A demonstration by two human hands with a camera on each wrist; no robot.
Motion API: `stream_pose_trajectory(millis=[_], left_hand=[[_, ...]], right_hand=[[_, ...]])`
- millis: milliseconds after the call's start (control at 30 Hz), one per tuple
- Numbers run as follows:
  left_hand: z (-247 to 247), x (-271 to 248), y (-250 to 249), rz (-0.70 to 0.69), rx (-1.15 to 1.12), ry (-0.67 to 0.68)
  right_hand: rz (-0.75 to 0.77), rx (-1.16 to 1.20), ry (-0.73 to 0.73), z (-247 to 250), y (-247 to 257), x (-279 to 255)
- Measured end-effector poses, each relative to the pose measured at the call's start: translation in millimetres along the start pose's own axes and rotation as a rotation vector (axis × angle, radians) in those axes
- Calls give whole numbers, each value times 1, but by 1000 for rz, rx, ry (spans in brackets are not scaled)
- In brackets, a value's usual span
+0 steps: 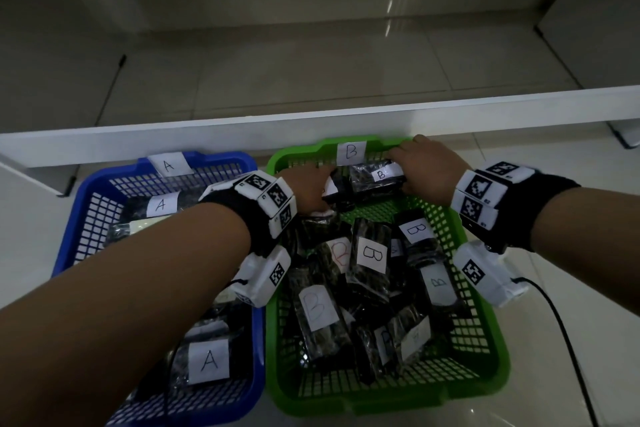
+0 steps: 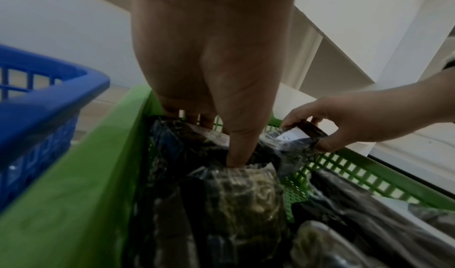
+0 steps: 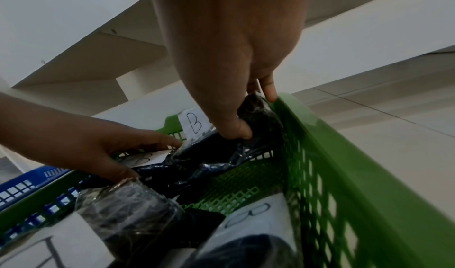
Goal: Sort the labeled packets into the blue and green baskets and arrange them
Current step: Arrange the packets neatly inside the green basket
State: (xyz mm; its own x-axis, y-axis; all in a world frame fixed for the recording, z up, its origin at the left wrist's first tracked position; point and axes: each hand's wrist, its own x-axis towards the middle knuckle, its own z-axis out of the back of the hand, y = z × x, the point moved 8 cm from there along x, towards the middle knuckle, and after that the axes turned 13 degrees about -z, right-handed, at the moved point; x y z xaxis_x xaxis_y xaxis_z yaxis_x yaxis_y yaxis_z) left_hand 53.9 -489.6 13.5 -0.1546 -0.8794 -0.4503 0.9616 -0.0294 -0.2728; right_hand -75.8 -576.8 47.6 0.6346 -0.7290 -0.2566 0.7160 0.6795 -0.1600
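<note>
The green basket [image 1: 485, 333], tagged B, holds several dark plastic-wrapped packets with white B labels. The blue basket [image 1: 69, 218], tagged A, holds A packets [image 1: 207, 360]. Both hands are at the far end of the green basket. My right hand [image 1: 415, 166] grips a B packet [image 1: 377, 177] standing on edge against the far wall, thumb in front [image 3: 236, 131], fingers behind. My left hand [image 1: 311, 184] grips the neighbouring B packet [image 1: 334, 189] the same way, its thumb [image 2: 236, 155] pressing down in front. The two packets touch side by side.
A white shelf board [image 1: 311, 125] runs just beyond both baskets, with tiled floor under and around it. A black cable [image 1: 568, 340] trails from my right wrist over the floor, to the right of the green basket. The baskets stand side by side, almost touching.
</note>
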Motion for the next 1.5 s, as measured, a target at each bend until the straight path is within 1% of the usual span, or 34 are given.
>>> stream_pose_trajectory(millis=[133, 200, 267, 300, 400, 467, 533, 667, 767, 900, 967, 1067, 1100, 1133, 1200, 1267, 1400, 1500], left_hand=[[2, 0, 5, 20, 102, -30], [4, -1, 6, 8, 91, -44], [6, -1, 6, -11, 54, -51], [6, -2, 7, -16, 34, -52], [8, -3, 8, -30, -8, -52], [7, -3, 8, -38, -22, -47], [6, -1, 8, -42, -16, -46], [6, 0, 6, -52, -21, -58], [7, -2, 5, -65, -60, -68], [12, -1, 4, -93, -69, -111], [12, 0, 5, -83, -30, -113], [11, 1, 9, -50, 17, -101], [10, 0, 10, -42, 23, -97], [9, 0, 12, -35, 29, -93], [9, 0, 13, -27, 38, -86], [9, 0, 13, -25, 40, -75], [7, -1, 16, -32, -7, -71], [6, -2, 16, -33, -40, -76]], right_hand=[[-5, 117, 47, -7, 1, 2], [-36, 179, 68, -12, -2, 1], [-56, 186, 57, -16, -5, -2], [-53, 167, 32, -18, -5, -3], [-41, 51, -131, -15, -4, -9], [-48, 79, -172, -9, -5, -14], [-29, 85, -157, -8, -5, -17], [18, 22, -154, -10, -1, -20], [-3, -71, -70, -23, 3, -15], [-20, -64, -55, -26, 5, -12], [27, -6, -97, -21, 11, -13], [246, 43, -125, -17, 35, -21], [289, 39, -104, -18, 40, -23], [298, 28, -73, -20, 42, -24], [261, 4, -25, -25, 42, -21], [214, -15, -35, -26, 40, -19], [47, -35, -42, -26, 25, -9], [27, 36, -33, -26, 15, -6]])
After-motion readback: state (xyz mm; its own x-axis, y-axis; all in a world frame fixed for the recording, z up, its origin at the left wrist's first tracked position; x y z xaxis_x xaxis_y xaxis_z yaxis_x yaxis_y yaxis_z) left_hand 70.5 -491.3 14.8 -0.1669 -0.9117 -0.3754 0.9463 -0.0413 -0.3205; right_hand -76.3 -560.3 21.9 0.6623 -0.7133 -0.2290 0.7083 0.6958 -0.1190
